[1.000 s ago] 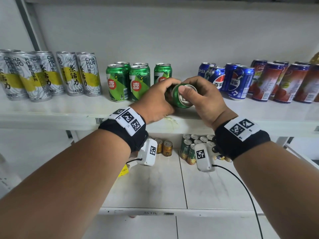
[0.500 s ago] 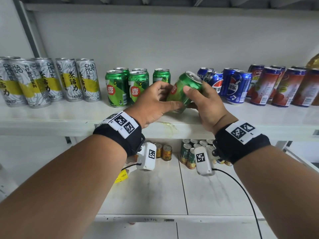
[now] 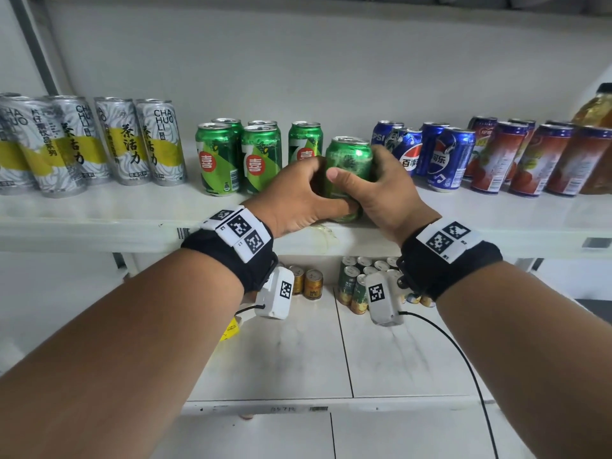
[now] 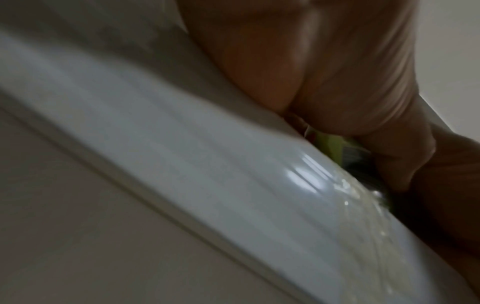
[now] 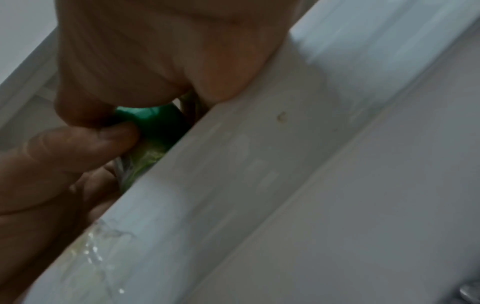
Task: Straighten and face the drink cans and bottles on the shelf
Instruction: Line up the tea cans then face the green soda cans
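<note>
A green soda can (image 3: 351,160) stands upright near the front edge of the white shelf (image 3: 99,220), its plain green side toward me. My left hand (image 3: 304,193) wraps its lower left side and my right hand (image 3: 374,187) grips it from the right, thumb across the front. Both wrist views are blurred: slivers of the green can (image 4: 335,142) (image 5: 155,125) show between palm and shelf lip. Behind and to the left stand several matching green cans (image 3: 238,154) with red labels facing out.
Tall silver and yellow tea cans (image 3: 109,144) fill the shelf's left. Blue Pepsi cans (image 3: 427,154) and red juice cans (image 3: 516,157) stand right, beside an amber bottle (image 3: 596,107). Small cans (image 3: 357,279) sit on the lower shelf. A sticky yellowish smear (image 3: 324,235) marks the shelf's lip.
The green can went from lying tilted in both hands, top toward me, to standing upright on the shelf front. Both hands lowered with it and kept their grip.
</note>
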A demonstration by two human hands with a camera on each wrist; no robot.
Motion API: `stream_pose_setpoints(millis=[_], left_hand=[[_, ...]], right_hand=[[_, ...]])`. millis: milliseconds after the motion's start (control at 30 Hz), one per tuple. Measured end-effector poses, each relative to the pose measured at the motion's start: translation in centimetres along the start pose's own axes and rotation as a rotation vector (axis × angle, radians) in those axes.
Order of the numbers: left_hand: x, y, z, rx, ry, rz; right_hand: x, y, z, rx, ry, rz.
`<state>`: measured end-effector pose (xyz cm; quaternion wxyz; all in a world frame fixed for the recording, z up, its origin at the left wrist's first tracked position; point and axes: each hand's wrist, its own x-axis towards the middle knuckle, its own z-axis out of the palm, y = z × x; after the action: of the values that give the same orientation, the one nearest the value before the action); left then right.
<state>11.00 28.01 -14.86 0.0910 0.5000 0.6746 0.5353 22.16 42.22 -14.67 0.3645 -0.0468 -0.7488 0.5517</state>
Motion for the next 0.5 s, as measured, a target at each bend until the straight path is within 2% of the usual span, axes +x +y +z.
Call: stream_pose_setpoints(millis=[100, 233, 433, 500], left_hand=[[-0.1, 0.3, 0.3, 0.027, 0.008, -0.025], [0.6, 1.5, 0.4, 0.045, -0.055, -0.07], [3.1, 5.7, 0.8, 0.468, -0.206, -0.046], [4.2, 6.9, 1.3, 0.497, -0.221, -0.012]], right_hand=[[0.0, -0.6, -0.1, -0.063, 0.018, -0.002], [0.7, -2.8, -1.0, -0.381, 0.013, -0.061], [1.3, -7.1, -4.3, -0.825, -0.098, -0.098], [1.7, -8.0, -5.8, -0.946, -0.086, -0.084]])
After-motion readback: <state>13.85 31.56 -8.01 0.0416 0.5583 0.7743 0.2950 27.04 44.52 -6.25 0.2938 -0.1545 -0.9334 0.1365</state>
